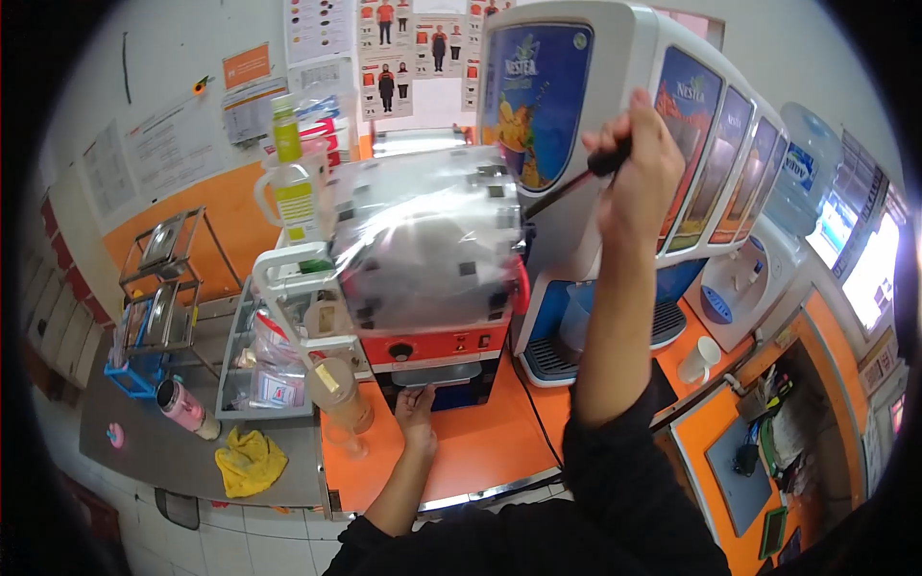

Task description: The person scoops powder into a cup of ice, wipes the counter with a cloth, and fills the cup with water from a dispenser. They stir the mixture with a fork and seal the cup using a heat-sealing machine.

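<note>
A red cup sealing machine (437,348) with a clear film roll (432,240) over its top stands in front of me. My right hand (642,173) is raised at its right side, closed around the black knob of the lever (562,197). Low at the machine's front, my left hand (416,415) has its fingers curled at the edge of the grey metal cup tray (451,374). The fingertips are partly hidden, and the tray sits inside the machine's opening.
A drink dispenser (538,106) stands close on the right, with a white mug (699,360) beyond it. Left are clear plastic jugs (338,384), a divided grey bin (269,413), a pink tumbler (187,411) and a yellow cloth (250,463). The orange counter's front edge (461,501) is near me.
</note>
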A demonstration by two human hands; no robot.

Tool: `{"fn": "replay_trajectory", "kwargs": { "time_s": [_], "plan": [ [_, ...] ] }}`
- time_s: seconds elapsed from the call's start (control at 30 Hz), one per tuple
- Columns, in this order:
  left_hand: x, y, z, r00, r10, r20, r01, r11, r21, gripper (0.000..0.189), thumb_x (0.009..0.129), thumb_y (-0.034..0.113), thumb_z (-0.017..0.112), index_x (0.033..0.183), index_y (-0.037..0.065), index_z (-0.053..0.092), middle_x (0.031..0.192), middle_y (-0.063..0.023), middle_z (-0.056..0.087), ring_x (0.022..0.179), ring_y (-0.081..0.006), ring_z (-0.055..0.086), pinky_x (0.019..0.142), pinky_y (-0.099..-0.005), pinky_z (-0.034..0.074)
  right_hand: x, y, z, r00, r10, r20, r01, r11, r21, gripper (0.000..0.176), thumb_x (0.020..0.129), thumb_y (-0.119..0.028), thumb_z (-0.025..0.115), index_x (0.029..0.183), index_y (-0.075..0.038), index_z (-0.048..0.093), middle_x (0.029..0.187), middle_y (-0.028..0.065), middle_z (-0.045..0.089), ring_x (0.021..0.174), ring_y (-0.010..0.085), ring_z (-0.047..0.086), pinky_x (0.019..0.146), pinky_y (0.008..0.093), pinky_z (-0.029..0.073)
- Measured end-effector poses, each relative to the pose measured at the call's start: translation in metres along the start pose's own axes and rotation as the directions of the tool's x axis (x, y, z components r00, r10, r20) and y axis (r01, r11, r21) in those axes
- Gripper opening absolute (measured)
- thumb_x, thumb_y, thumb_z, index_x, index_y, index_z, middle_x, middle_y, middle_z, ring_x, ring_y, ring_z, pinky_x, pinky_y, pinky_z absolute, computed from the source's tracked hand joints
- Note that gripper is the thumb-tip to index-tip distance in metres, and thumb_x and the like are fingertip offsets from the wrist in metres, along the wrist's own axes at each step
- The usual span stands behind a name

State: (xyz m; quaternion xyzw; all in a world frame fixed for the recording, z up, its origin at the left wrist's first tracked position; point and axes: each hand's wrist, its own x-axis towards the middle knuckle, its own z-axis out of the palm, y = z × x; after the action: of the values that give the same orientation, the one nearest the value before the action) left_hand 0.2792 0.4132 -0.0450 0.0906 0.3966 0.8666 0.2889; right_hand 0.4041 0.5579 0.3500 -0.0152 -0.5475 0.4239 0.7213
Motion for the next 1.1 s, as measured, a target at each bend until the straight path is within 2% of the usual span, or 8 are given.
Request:
{"fn": "replay_trajectory", "kwargs": {
  "time_s": [0.1,0.2,0.33,0.77,0.83,0.93,1.0,1.1],
  "plan": [
    [-0.002,0.005,-0.003,0.999,-0.031,0.014,0.031,0.999,0.037,0.022,0.087,0.002,0.064,0.104,0.006,0.051,0.104,-0.0054,0.059,0.098,-0.0133,0.056,0.09,-0.027,0.044,-0.071,-0.007,-0.036,1.0,-0.018,0.001,0.016,0.915,0.404,0.039,0.097,-0.026,0.049,0.063,-0.008,0.042,0.058,0.0006,0.041,0.052,0.011,0.039,0.05,0.0257,0.034],
    [-0.006,0.012,-0.004,0.997,-0.047,0.057,0.044,0.997,0.063,0.02,0.089,0.007,0.063,0.104,0.008,0.05,0.103,-0.0026,0.058,0.1,-0.0131,0.055,0.092,-0.028,0.041,-0.165,0.001,-0.086,0.955,-0.291,0.066,0.281,0.951,0.126,0.044,0.098,-0.031,0.046,0.059,-0.011,0.041,0.06,0.0022,0.047,0.056,0.0175,0.049,0.061,0.0341,0.042],
    [-0.01,0.015,0.0,0.998,-0.059,0.037,0.056,0.996,0.073,0.02,0.089,0.007,0.063,0.104,0.009,0.05,0.104,-0.0017,0.059,0.1,-0.0126,0.055,0.093,-0.0287,0.041,-0.224,0.013,-0.112,0.962,-0.271,0.018,0.271,0.962,0.009,0.045,0.097,-0.037,0.047,0.061,-0.009,0.046,0.061,0.0044,0.051,0.056,0.0205,0.056,0.068,0.0394,0.047],
    [-0.002,0.011,-0.004,0.996,-0.09,0.029,0.09,0.996,-0.001,0.019,0.088,0.006,0.063,0.101,0.008,0.05,0.104,-0.0053,0.061,0.1,-0.014,0.058,0.092,-0.0287,0.043,-0.185,0.016,-0.094,0.9,-0.428,0.085,0.423,0.904,0.064,0.036,0.098,-0.025,0.043,0.068,-0.007,0.046,0.066,0.0074,0.052,0.059,0.0201,0.055,0.066,0.0386,0.047],
    [0.001,0.008,-0.007,0.993,-0.116,0.035,0.116,0.993,0.002,0.019,0.089,0.007,0.063,0.103,0.007,0.051,0.107,-0.0056,0.061,0.103,-0.0146,0.058,0.093,-0.0287,0.043,-0.141,0.007,-0.085,0.889,-0.405,0.213,0.405,0.913,0.044,0.034,0.099,-0.024,0.04,0.074,-0.004,0.049,0.069,0.0083,0.053,0.062,0.0192,0.053,0.063,0.0368,0.047],
    [-0.001,0.011,-0.004,0.985,-0.157,0.068,0.159,0.987,-0.018,0.021,0.09,0.009,0.063,0.106,0.006,0.052,0.109,-0.0056,0.061,0.106,-0.0149,0.057,0.094,-0.0288,0.042,-0.068,-0.014,-0.048,0.952,-0.252,0.171,0.296,0.9,-0.32,0.029,0.099,-0.018,0.044,0.079,-0.001,0.054,0.072,0.0062,0.054,0.068,0.019,0.05,0.062,0.0307,0.042],
    [-0.002,0.012,-0.003,0.983,-0.157,0.097,0.159,0.987,-0.014,0.022,0.09,0.01,0.063,0.108,0.006,0.052,0.11,-0.0055,0.061,0.107,-0.0151,0.057,0.094,-0.0293,0.042,-0.01,-0.003,-0.038,0.79,-0.481,0.381,0.599,0.471,-0.648,0.021,0.094,-0.019,0.052,0.081,-0.005,0.06,0.077,0.006,0.057,0.085,0.0249,0.051,0.08,0.0389,0.036],
    [0.0,0.015,0.001,0.981,-0.144,0.131,0.144,0.99,0.007,0.023,0.09,0.012,0.063,0.109,0.005,0.052,0.111,-0.0056,0.06,0.109,-0.0154,0.057,0.095,-0.0304,0.041,0.036,0.009,-0.014,0.627,-0.47,0.621,0.645,-0.134,-0.752,0.023,0.09,-0.022,0.056,0.107,-0.007,0.059,0.104,0.0037,0.059,0.113,0.0247,0.044,0.099,0.0425,0.027]
  ]
}}
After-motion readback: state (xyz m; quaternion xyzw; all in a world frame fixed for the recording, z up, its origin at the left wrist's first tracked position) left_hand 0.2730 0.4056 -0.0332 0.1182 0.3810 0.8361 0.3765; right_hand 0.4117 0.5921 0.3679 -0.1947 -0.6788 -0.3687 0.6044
